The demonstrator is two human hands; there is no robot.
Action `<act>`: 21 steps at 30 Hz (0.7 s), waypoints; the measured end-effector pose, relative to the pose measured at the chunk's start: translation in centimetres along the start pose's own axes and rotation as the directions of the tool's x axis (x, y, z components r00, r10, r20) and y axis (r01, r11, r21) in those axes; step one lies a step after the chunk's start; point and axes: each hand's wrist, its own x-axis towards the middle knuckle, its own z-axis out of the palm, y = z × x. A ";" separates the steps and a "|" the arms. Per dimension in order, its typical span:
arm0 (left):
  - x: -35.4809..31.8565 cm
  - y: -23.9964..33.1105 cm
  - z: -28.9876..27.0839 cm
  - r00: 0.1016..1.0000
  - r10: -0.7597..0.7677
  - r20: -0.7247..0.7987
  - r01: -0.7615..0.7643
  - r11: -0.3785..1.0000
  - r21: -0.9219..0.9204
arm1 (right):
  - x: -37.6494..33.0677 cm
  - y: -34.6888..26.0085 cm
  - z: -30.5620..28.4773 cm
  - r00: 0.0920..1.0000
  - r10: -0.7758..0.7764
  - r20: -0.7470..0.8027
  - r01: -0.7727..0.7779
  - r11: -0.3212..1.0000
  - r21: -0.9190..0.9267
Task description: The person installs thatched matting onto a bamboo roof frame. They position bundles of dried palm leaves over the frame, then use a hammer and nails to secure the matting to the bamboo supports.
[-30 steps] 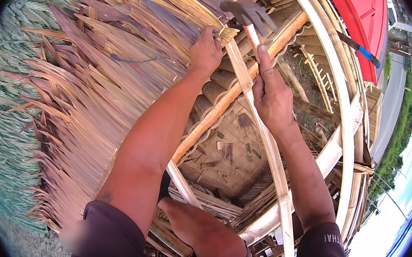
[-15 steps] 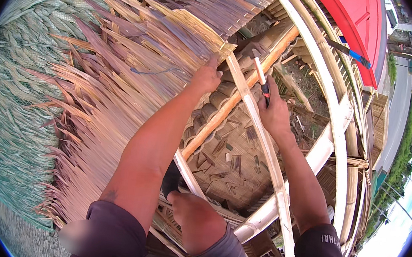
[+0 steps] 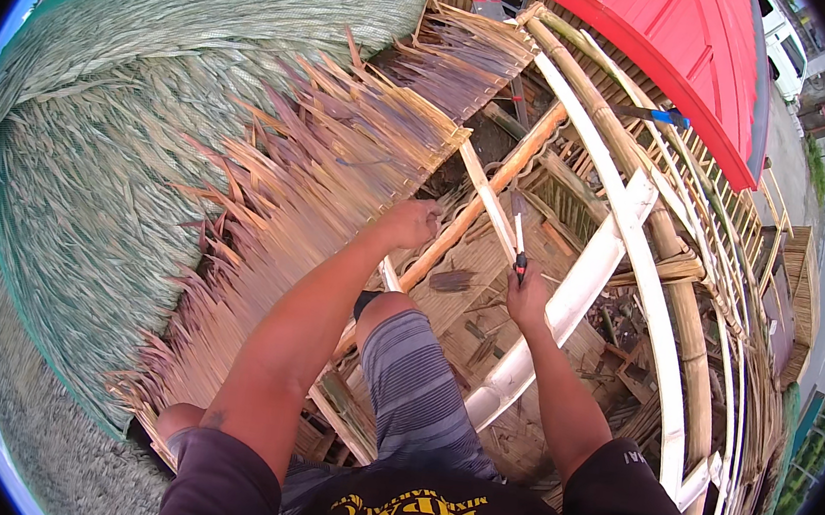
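Observation:
My right hand (image 3: 529, 300) is wrapped around the black and red grip of a hammer (image 3: 519, 239). Its pale shaft points away from me, and its head is hard to make out against the wood. Beside the edge of the thatch of dried leaves (image 3: 329, 188), my left hand (image 3: 410, 225) is closed with its fingers curled; whatever they hold, if anything, is hidden. A thin light wooden strip (image 3: 485, 190) runs from the corner of the thatch to behind the hammer.
Netted thatch (image 3: 121, 157) covers the left side. A thick pale bamboo pole (image 3: 568, 304) and curved bamboo strips (image 3: 666, 284) cross at right. An orange-brown beam (image 3: 484, 200) lies below, above a littered bamboo floor (image 3: 457, 313). A red metal roof (image 3: 655, 52) stands at far right.
My left hand has drawn back toward me from the thatch corner, along its edge. The hammer is still in my right hand, now more upright in view. The head view has shifted.

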 end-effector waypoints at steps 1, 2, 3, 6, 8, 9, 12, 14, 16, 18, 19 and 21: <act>-0.5 1.2 -0.8 0.997 0.031 -0.068 -0.030 1.000 0.007 | -0.8 0.0 -0.3 1.000 0.008 -0.022 -0.008 1.000 0.002; -1.4 2.5 -1.2 0.981 0.075 -0.178 -0.087 0.995 -0.057 | -1.6 0.2 -0.7 0.999 0.034 -0.022 -0.034 0.999 0.002; -2.3 3.8 -1.7 0.985 0.073 -0.154 -0.081 0.996 -0.048 | -2.5 0.3 -1.2 0.997 0.068 -0.024 -0.068 0.998 -0.002; -4.9 7.7 -2.7 0.996 0.063 -0.060 -0.065 0.997 -0.036 | -5.7 1.0 -3.3 0.995 0.065 -0.076 -0.064 0.998 0.015; -6.5 10.5 -2.9 0.990 0.139 -0.019 -0.140 0.988 -0.071 | -7.6 1.6 -5.1 0.995 0.063 -0.080 -0.064 0.998 -0.016; -6.9 12.0 -2.9 0.987 0.157 -0.024 -0.159 0.984 -0.081 | -8.7 2.1 -6.3 0.992 0.095 -0.088 -0.099 0.994 -0.044; -8.5 16.0 -2.5 0.965 0.261 -0.030 -0.262 0.957 -0.127 | -12.0 3.2 -9.6 0.965 0.081 -0.249 -0.105 0.991 -0.085; -9.2 18.5 -1.9 0.940 0.342 -0.005 -0.341 0.936 -0.082 | -13.9 3.4 -11.4 0.949 0.175 -0.261 -0.208 0.972 -0.104; -10.2 20.6 -0.9 0.916 0.400 0.019 -0.396 0.912 -0.107 | -16.0 3.5 -12.5 0.911 0.348 -0.221 -0.379 0.919 -0.112; -11.2 22.6 0.4 0.896 0.425 0.130 -0.427 0.904 -0.013 | -17.5 3.5 -12.8 0.861 0.481 -0.164 -0.502 0.854 -0.132; -11.7 23.6 1.1 0.881 0.441 0.169 -0.451 0.892 0.027 | -18.0 3.5 -12.8 0.821 0.554 -0.139 -0.570 0.808 -0.148; -12.6 25.6 2.3 0.841 0.493 0.223 -0.502 0.865 -0.017 | -18.5 3.5 -12.5 0.852 0.472 -0.225 -0.498 0.864 -0.071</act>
